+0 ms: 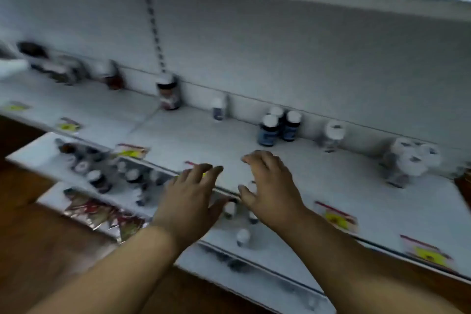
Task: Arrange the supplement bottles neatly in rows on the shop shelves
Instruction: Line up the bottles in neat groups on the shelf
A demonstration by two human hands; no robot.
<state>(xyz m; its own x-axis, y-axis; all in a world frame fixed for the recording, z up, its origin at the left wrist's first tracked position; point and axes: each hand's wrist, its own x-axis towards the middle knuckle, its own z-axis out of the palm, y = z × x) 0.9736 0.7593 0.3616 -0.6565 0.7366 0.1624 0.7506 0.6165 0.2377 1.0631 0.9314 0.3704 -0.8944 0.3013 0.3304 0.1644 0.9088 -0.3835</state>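
Both forearms reach in; left hand (191, 194) and right hand (270, 186) hover empty, fingers spread, over the white shelf (331, 186) edge. Blue supplement bottles (277, 126) stand upright at the back wall, white-capped cluster (410, 160) right, yellow price tags (337, 216) along the front. Blurred.

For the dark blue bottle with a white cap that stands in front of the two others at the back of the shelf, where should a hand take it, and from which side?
Grip the dark blue bottle with the white cap round its body below the cap, coming from the front. It stands upright, the other two blue bottles stand close behind it, and the shelf in front looks free.
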